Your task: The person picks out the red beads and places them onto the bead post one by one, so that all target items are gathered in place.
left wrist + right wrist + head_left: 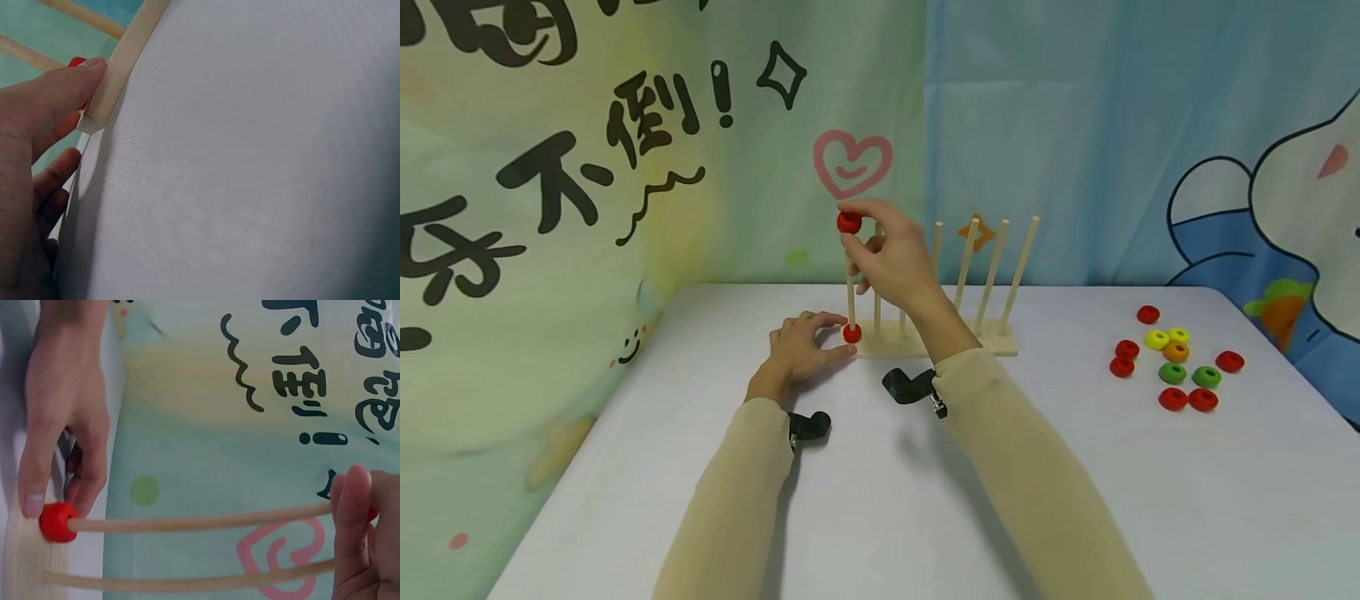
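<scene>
A wooden peg rack (891,344) with several upright pegs stands toward the far side of the white table. My left hand (801,346) grips the left end of its base, thumb along the front edge (100,103) and index finger behind. One red bead (56,522) sits low on the leftmost peg, against the base. At the top of that same peg my right hand (891,254) pinches another red bead (848,222) between thumb and index finger. In the right wrist view the fingers mostly hide this upper bead. The other pegs carry no beads.
On the table's right side lie loose beads: several red ones (1229,362), two yellow (1157,339), an orange (1176,352) and two green (1207,377). A printed curtain (1037,125) hangs behind the table.
</scene>
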Motion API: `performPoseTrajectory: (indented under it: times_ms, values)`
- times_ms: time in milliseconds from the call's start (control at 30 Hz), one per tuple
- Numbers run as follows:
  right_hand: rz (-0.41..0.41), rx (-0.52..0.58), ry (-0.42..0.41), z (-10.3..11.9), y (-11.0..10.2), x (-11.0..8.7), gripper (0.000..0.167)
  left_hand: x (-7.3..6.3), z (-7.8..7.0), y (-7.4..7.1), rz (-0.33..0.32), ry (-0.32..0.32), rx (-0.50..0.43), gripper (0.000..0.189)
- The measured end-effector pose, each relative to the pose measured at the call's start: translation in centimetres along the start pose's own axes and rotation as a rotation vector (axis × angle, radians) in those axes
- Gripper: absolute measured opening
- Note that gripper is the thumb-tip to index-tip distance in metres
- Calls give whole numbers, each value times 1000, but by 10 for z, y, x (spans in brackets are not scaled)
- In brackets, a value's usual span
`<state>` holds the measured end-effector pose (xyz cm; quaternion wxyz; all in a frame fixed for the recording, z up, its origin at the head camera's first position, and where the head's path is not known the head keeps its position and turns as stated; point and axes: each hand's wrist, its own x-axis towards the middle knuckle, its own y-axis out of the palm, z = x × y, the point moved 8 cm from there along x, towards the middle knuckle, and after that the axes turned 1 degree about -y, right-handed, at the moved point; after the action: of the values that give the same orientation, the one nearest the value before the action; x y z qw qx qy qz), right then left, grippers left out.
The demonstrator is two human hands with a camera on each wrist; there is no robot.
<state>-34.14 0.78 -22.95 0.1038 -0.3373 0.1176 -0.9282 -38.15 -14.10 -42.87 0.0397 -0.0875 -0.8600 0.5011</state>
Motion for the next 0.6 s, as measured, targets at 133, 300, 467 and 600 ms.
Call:
performPoseTrajectory:
  times_ms: [133,300,467,600]
  values:
    - [-7,-20,44,-17,5,6,36,1,1,2,5,-3,9,63]
    - [11,-8,143,-30,10,9,37,0,2,-1,1,-6,13,62]
    - [35,-20,190,-27,9,8,41,0,1,-2,-2,-2,11,62]
    - [45,-24,140,2,7,1,43,1,1,-1,-3,-5,4,63]
